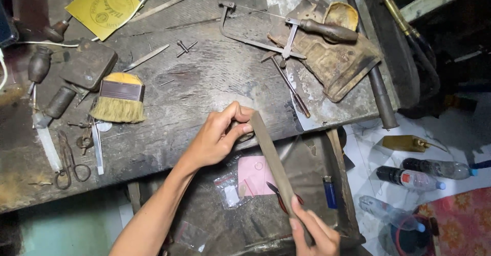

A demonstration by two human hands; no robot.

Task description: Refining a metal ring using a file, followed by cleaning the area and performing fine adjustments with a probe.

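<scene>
While the left hand [217,138] pinches a small piece, hidden by fingers, against the bench edge, the right hand [313,233] grips a flat file [273,161] laid across it. Long, even strokes suit best; a paintbrush [118,98] and jeweller's saw [286,33] lie beyond.

We look down on a dark, scarred wooden workbench [204,82]; below its front edge an open drawer [337,184]; at right, pale floor [368,148] and a red patterned mat [460,220].
</scene>
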